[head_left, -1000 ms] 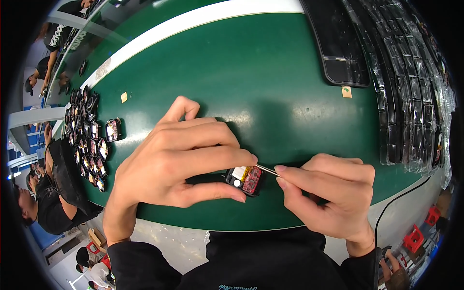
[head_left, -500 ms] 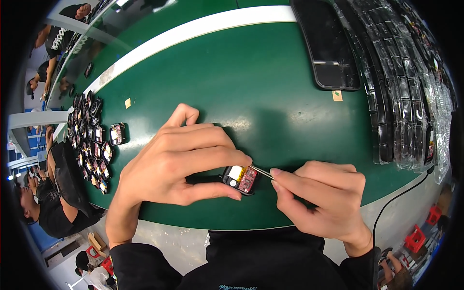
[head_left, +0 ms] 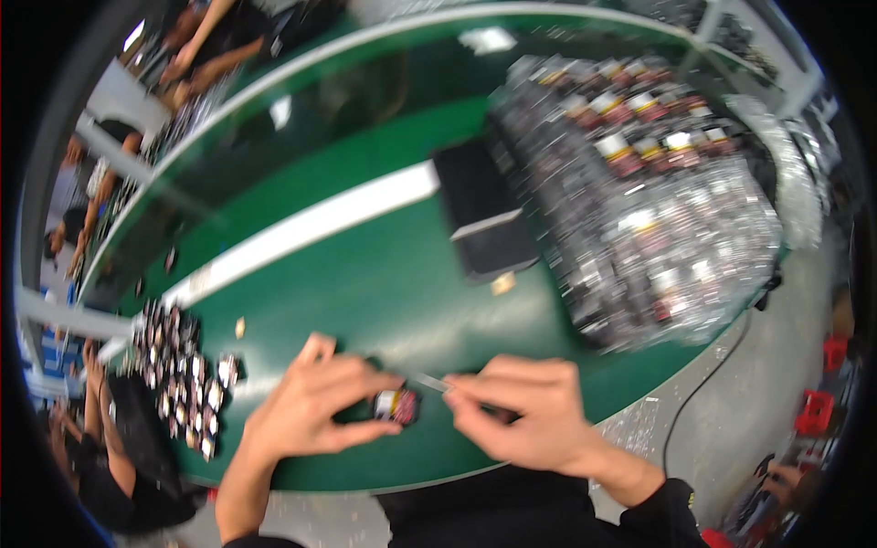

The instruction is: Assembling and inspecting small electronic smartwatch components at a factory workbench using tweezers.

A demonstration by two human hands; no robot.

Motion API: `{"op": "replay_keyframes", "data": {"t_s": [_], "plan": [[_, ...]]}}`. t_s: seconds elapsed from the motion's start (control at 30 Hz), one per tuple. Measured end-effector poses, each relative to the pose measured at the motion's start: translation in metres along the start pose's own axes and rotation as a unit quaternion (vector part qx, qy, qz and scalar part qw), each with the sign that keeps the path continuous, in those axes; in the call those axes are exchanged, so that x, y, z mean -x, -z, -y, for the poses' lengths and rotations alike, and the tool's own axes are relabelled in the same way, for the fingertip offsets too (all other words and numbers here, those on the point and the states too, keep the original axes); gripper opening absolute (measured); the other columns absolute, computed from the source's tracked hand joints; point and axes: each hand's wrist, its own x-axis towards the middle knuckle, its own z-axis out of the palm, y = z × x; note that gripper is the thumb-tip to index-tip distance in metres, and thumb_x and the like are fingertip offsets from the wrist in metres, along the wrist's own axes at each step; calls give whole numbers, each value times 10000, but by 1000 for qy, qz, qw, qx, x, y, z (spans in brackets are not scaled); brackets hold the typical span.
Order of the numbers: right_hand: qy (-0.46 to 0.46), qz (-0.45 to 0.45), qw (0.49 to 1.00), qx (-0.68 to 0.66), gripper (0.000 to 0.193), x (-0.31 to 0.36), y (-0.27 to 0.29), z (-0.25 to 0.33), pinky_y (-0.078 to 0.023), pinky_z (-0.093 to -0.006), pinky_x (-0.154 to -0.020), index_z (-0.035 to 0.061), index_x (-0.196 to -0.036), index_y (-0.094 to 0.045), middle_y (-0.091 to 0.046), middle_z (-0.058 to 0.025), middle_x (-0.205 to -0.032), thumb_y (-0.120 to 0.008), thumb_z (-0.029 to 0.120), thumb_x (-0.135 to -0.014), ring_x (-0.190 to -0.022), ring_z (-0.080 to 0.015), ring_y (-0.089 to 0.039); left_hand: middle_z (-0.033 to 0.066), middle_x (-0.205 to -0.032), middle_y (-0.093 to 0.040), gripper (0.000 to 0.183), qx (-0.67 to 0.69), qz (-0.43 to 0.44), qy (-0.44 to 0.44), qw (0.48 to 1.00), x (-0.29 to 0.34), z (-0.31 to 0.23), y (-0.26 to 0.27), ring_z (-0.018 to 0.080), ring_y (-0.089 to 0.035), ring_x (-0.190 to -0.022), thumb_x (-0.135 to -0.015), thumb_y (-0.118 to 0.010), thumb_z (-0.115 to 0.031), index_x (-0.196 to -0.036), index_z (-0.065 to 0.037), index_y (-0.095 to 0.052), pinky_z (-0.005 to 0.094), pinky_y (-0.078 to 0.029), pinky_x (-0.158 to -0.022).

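Observation:
A small black electronic housing with a red circuit board and a white-and-yellow part inside sits at the bench's near middle. My left hand grips it, forefinger on the far side and thumb on the near side. My right hand pinches a pair of thin metal tweezers between thumb and fingers. The tweezers point left toward the housing, their tip a little apart from it. Motion blur hides fine details of the board and the tweezer tips.
Many similar housings lie clustered at the left of the green bench. At the right, clear plastic trays hold more boards. A black flat case lies beside them. A cable hangs off the right edge. Other people sit at left.
The view has swung up and to the right, showing more of the trays. My right hand has drawn the tweezers back from the housing; my left hand keeps its grip.

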Motion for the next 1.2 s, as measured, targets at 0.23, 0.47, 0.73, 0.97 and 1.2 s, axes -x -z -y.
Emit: {"op": "replay_keyframes", "data": {"t_s": [0.23,0.47,0.73,0.97,1.2], "plan": [[-3,-72,997,-35,162,13,-4,5,-506,-349,-517,-25,-1072,-820,-653,-90,-754,-827,20,-917,-532,-225,-614,-1,-858,-773,520,-31,-101,22,994,-11,-12,31,159,-655,-753,-698,-1051,-328,-1120,-94,-857,344,-424,-777],[7,-72,997,-33,159,13,-6,2,-578,-423,-602,-20,-1071,-815,-691,-113,-818,-802,77,-945,-633,-320,-695,20,-920,-756,553,-21,-115,-201,973,-174,-77,62,152,-592,-760,-710,-1052,-370,-1109,-47,-846,304,-426,-636],[17,-61,998,-26,177,15,-14,-7,-576,-417,-593,-15,-1089,-834,-707,-109,-813,-802,94,-954,-608,-309,-680,141,-1205,-685,498,9,-22,-311,950,-372,-124,4,333,-684,-1159,-960,-868,-372,-1281,-6,-763,459,-537,-1003],[-11,-39,999,-28,187,18,-12,-3,-597,-473,-657,-13,-1063,-809,-715,-124,-870,-754,156,-1002,-699,-370,-730,97,-1351,-706,458,-47,-11,-330,943,-419,-124,-20,313,-640,-1272,-1012,-818,-349,-1388,-90,-783,472,-467,-1123],[41,-39,998,-3,132,16,-11,-2,-607,-458,-639,40,-1035,-805,-712,-112,-861,-757,155,-991,-691,-351,-736,95,-1400,-698,367,-88,-91,-213,969,-316,-65,43,311,-627,-1333,-1054,-773,-227,-1410,-138,-767,467,-452,-1147]]}}
